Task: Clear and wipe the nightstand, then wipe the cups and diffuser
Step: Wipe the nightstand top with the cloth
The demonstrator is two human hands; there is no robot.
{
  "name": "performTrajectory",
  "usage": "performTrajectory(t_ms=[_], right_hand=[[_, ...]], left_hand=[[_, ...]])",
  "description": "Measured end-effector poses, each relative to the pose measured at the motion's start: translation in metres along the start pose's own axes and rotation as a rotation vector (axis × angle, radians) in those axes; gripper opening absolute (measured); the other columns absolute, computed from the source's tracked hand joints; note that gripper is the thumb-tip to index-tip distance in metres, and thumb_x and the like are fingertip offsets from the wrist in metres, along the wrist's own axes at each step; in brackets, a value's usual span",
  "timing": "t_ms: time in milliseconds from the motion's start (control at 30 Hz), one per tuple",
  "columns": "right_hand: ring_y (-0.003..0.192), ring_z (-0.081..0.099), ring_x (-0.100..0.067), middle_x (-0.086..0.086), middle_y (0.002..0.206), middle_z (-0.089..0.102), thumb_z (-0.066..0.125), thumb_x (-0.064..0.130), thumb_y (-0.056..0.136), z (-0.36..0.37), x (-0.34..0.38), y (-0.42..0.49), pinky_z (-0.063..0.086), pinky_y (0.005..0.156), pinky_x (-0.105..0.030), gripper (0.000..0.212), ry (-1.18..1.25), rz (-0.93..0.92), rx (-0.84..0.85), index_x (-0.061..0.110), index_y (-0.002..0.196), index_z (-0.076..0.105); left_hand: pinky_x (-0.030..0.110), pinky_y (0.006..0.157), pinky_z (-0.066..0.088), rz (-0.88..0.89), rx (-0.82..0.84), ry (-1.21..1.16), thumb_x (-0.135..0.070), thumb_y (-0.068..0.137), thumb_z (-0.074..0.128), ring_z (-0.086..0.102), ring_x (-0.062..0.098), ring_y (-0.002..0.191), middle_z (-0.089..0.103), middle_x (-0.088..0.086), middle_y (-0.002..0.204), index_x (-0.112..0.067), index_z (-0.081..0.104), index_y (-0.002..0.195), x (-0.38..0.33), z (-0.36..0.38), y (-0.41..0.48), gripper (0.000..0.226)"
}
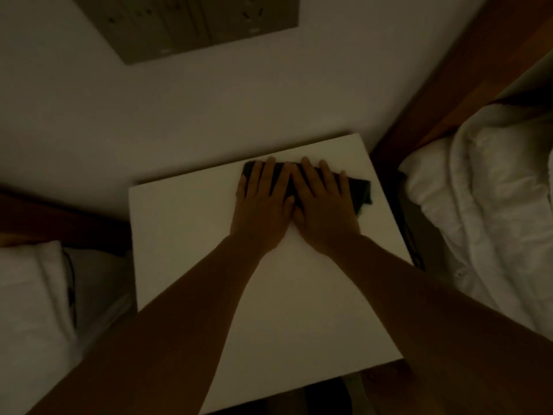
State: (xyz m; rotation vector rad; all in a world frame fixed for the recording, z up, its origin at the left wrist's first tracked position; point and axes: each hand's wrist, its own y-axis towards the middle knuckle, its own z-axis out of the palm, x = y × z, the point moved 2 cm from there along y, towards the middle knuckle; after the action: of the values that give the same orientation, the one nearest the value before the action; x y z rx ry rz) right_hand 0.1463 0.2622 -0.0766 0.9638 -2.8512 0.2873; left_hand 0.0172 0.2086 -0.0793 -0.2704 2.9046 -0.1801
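Nightstand top, white, mostly bare; I see one dark cloth near its far edge, left hand and right hand pressed flat, fingers spread, on it.

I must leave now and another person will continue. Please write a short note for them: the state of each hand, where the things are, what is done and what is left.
Left hand: flat, palm down, fingers spread on the dark cloth.
Right hand: the same, pressed on the cloth beside the left.
Cloth lies near the back edge of the white nightstand, toward its right side.
Done: the top is cleared; only the cloth is on it.
Left: finish wiping the top, then wipe the cups and diffuser, which are not in view.
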Motion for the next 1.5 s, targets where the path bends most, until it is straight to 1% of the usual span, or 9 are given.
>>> performTrajectory(t_ms=[300,433,600,800,967,1067,1233,1367,1500], right_hand=[[0.150,0.007,-0.029,-0.002,0.163,0.013,0.026,0.048,0.096,0.031,0.148,-0.048,0.002,0.120,-0.052,0.064,0.075,-0.274,0.074,0.023,0.155,0.015],[0.151,0.003,-0.026,-0.002,0.164,0.010,0.031,0.045,0.094,0.035,0.172,-0.092,0.003,0.120,-0.052,0.068,0.096,-0.327,0.114,0.022,0.155,0.013],[0.151,-0.003,-0.024,-0.004,0.164,0.004,0.039,0.044,0.089,0.043,0.170,-0.167,0.006,0.120,-0.053,0.076,0.098,-0.411,0.223,0.018,0.156,0.012],[0.150,0.008,-0.028,-0.005,0.162,0.013,0.008,0.047,0.102,0.028,0.162,-0.230,0.007,0.117,-0.052,0.061,0.141,-0.419,0.330,0.017,0.154,0.021],[0.145,0.021,-0.036,-0.013,0.156,0.028,0.053,0.019,0.093,0.019,0.168,-0.240,0.014,0.117,-0.057,0.055,0.314,-0.317,0.284,0.013,0.146,0.040],[0.136,0.042,-0.035,-0.015,0.145,0.048,0.070,0.015,0.084,0.018,0.179,-0.235,0.027,0.113,-0.057,0.058,0.238,-0.247,0.228,0.010,0.139,0.052],[0.109,0.056,-0.032,-0.013,0.120,0.059,0.075,0.012,0.073,0.020,0.182,-0.223,0.044,0.096,-0.045,0.060,0.046,-0.262,0.228,0.009,0.130,0.055],[0.100,0.051,-0.023,-0.005,0.110,0.052,0.056,0.019,0.090,0.011,0.189,-0.217,0.037,0.080,-0.032,0.022,0.025,-0.303,0.410,0.015,0.112,0.057],[0.101,0.050,-0.017,-0.002,0.107,0.049,0.056,0.026,0.094,-0.009,0.212,-0.224,0.034,0.078,-0.025,0.019,0.261,-0.303,0.804,0.012,0.107,0.061]], left_hand=[[0.052,0.120,0.009,-0.226,0.018,0.007,-0.046,0.100,0.025,-0.002,0.028,0.150,0.004,0.009,0.163,-0.023,0.002,0.155,0.108,-0.004,-0.144,0.064],[0.047,0.119,0.001,-0.307,0.025,0.002,-0.050,0.099,0.022,-0.007,0.026,0.150,0.000,0.008,0.164,-0.023,0.001,0.155,0.106,0.001,-0.203,0.065],[0.050,0.117,0.007,-0.275,0.075,-0.042,-0.053,0.097,0.025,-0.003,0.027,0.150,0.001,0.008,0.164,-0.023,0.002,0.155,0.083,0.014,-0.278,0.069],[0.052,0.120,-0.004,-0.320,0.153,-0.154,-0.053,0.100,0.014,-0.012,0.024,0.149,-0.011,0.004,0.163,-0.027,-0.001,0.155,0.042,0.017,-0.337,0.062],[0.041,0.120,-0.005,-0.456,0.063,-0.425,-0.029,0.103,0.039,0.005,0.024,0.150,0.012,0.004,0.161,-0.022,0.030,0.149,0.034,0.005,-0.330,0.048],[0.046,0.120,0.014,-0.454,0.054,-0.330,-0.020,0.099,0.048,0.019,0.026,0.146,0.028,0.008,0.157,-0.019,0.034,0.148,0.041,0.001,-0.323,0.051],[0.041,0.094,0.033,-0.381,0.144,-0.217,-0.018,0.088,0.056,0.041,0.025,0.117,0.047,0.003,0.122,-0.020,0.052,0.122,0.055,-0.009,-0.308,0.034],[0.039,0.091,0.041,-0.324,0.344,-0.443,-0.029,0.091,0.060,0.047,0.023,0.111,0.052,0.005,0.115,-0.016,0.061,0.112,0.071,-0.028,-0.317,0.025],[0.023,0.072,0.044,-0.439,0.445,-0.838,-0.026,0.087,0.068,0.060,0.016,0.088,0.059,-0.007,0.088,-0.021,0.063,0.094,0.090,-0.066,-0.363,0.009]])
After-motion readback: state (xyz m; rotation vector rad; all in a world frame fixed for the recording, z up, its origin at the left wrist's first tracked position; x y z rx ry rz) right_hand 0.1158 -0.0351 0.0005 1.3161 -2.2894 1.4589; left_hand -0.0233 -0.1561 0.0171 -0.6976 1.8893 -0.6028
